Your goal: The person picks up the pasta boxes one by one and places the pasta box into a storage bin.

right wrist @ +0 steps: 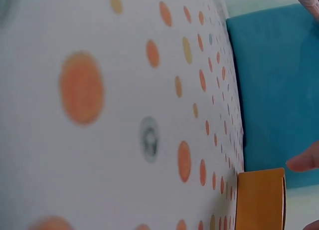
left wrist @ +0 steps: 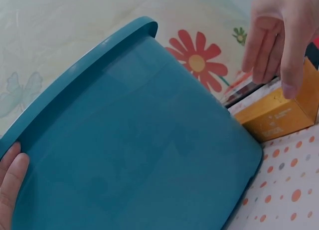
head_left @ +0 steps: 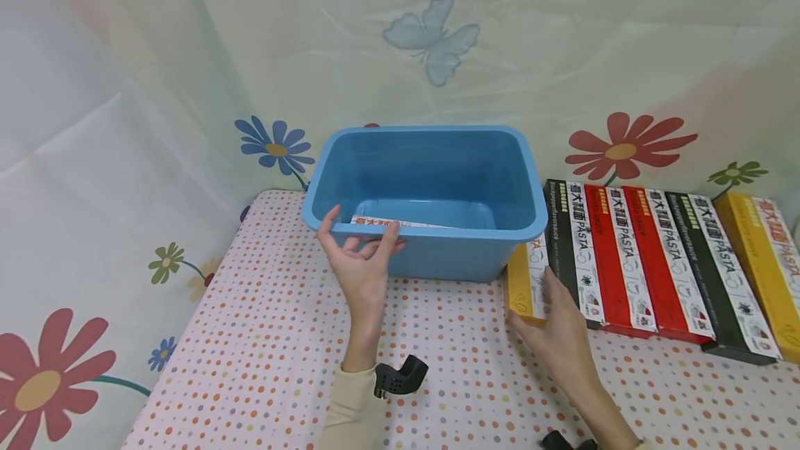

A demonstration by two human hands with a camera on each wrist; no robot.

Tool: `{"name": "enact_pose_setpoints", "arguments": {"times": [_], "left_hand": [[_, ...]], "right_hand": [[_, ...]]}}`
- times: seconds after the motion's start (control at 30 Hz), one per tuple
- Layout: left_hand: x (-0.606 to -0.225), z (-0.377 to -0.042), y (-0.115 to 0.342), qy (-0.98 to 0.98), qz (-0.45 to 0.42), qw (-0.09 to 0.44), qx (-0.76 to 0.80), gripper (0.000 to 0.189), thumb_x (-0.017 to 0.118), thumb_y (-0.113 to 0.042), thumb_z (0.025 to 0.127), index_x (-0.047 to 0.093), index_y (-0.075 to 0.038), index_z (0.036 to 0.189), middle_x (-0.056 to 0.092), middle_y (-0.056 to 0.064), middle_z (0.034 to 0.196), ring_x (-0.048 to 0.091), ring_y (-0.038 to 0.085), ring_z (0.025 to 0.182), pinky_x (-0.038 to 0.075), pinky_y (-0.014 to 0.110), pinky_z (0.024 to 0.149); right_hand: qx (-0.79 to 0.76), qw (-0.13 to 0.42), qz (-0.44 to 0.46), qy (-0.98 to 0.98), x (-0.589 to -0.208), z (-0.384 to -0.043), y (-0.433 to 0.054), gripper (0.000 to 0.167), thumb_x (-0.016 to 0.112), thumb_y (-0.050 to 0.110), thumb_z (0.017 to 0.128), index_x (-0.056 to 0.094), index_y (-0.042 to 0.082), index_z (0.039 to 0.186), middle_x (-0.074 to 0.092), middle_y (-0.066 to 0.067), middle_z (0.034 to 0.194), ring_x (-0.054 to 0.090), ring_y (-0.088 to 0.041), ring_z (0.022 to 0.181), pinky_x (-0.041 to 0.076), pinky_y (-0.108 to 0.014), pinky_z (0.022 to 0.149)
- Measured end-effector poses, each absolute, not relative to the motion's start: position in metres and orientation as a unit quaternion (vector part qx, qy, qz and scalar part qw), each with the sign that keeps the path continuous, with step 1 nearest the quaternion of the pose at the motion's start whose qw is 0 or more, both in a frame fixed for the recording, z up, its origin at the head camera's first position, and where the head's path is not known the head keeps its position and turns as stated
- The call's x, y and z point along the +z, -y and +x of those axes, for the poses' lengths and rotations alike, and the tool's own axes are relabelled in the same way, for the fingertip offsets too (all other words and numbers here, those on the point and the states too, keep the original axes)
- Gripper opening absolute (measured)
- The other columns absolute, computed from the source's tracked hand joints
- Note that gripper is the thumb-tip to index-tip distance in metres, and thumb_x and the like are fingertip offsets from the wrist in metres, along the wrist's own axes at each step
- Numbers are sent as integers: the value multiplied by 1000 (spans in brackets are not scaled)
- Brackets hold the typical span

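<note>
A blue plastic bin (head_left: 437, 255) stands on the dotted tablecloth against the backdrop. At its front rim my left hand (head_left: 362, 269) holds on, one finger over the edge and others tucked beneath it. In the left wrist view, fingertips (left wrist: 15, 172) lie against the bin's wall under the rim. Inside lies a pasta box (head_left: 400, 221), mostly hidden by the front wall. My right hand (head_left: 562, 325) hovers at the near end of a yellow pasta box (head_left: 520, 287), fingers spread around it. Its thumb (right wrist: 304, 159) shows close to that box's corner in the right wrist view.
To the right a row of pasta boxes lies side by side: a black one (head_left: 573, 255), a red one (head_left: 619, 262), another red one (head_left: 667, 262), a black one (head_left: 721, 276) and a yellow one (head_left: 759, 262). A floral backdrop (head_left: 531, 54) rises behind.
</note>
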State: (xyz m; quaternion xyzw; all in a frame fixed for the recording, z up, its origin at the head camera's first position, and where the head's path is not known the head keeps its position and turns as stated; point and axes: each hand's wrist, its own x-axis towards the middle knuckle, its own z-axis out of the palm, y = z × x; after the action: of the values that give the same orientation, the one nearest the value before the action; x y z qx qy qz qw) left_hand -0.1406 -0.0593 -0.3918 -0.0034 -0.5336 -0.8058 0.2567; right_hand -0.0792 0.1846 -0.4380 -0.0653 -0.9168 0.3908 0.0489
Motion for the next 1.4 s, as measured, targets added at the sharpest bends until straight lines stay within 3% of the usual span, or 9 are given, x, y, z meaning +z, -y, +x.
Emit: {"name": "enact_pose_setpoints", "arguments": {"times": [0.3, 0.53, 0.77, 1.0, 1.4], "left_hand": [[-390, -141, 60, 529, -5, 256, -809, 86, 82, -3, 90, 28, -17, 155, 63, 22, 99, 75, 26, 70, 69, 47, 79], [-391, -140, 61, 532, -5, 256, -807, 86, 82, -2, 89, 28, -16, 155, 64, 23, 100, 75, 25, 70, 69, 46, 79], [-389, -139, 61, 532, -1, 262, -805, 85, 82, -2, 90, 29, -16, 155, 63, 22, 98, 75, 24, 70, 69, 45, 78], [-390, -138, 61, 532, 7, 258, -807, 86, 82, -2, 89, 29, -17, 155, 60, 21, 95, 73, 38, 71, 69, 47, 79], [-389, -138, 58, 527, -4, 258, -810, 86, 82, -2, 90, 28, -16, 155, 63, 21, 97, 74, 29, 70, 69, 46, 78]], "right_hand": [[394, 28, -74, 916, -429, -99, -185, 104, 80, 9, 86, 12, -12, 161, 27, -38, 161, 39, -55, 137, 39, -75, 113], [432, -3, -113, 895, -422, -100, -190, 106, 82, 11, 87, 11, -10, 162, 27, -36, 163, 37, -54, 145, 40, -66, 118], [387, -4, -88, 918, -419, -104, -179, 106, 82, 13, 86, 11, -14, 160, 21, -40, 163, 31, -58, 143, 34, -76, 116], [337, 5, -75, 938, -420, -117, -171, 103, 82, 0, 78, 17, -22, 155, 19, -49, 157, 26, -67, 142, 33, -79, 113], [365, -7, -115, 924, -422, -82, -170, 102, 80, 7, 84, 15, -15, 159, 16, -39, 165, 23, -60, 148, 29, -74, 119]]}}
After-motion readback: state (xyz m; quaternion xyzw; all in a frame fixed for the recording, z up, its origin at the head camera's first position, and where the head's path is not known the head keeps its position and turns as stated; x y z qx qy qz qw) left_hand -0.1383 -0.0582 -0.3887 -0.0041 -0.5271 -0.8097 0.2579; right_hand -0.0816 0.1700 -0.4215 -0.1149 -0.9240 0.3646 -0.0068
